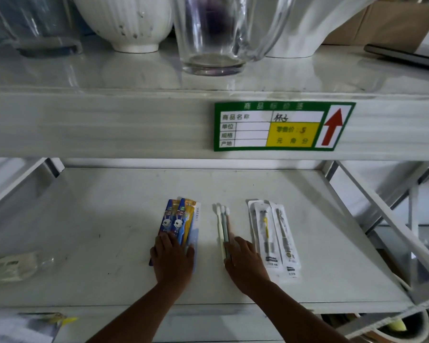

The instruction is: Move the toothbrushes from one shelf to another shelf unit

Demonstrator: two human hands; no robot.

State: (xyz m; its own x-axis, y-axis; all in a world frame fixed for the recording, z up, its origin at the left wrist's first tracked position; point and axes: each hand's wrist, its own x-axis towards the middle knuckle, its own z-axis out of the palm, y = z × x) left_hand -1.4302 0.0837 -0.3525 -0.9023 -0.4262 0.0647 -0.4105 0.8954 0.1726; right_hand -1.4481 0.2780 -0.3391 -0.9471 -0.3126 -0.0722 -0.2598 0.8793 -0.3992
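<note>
Three groups of toothbrushes are seen lying on the lower shelf (97, 219), in a row toward its front edge and about midway between its side edges. The blue carded packs (181, 219) lie on the left, the loose toothbrushes (223, 226) in the middle, and the white sealed packs (274, 233) on the right.

The left hand (172, 259) is laid flat on the near end of the blue carded packs, fingers together and not curled under. The right hand (245, 264) is set on the handle ends of the loose toothbrushes, fingers slightly spread; whether anything is gripped cannot be told.

Nothing is lifted clear of the shelf. Whether this is the source or the destination shelf cannot be told, so progress cannot be judged with certainty. The white sealed packs are touched by neither hand.
</note>
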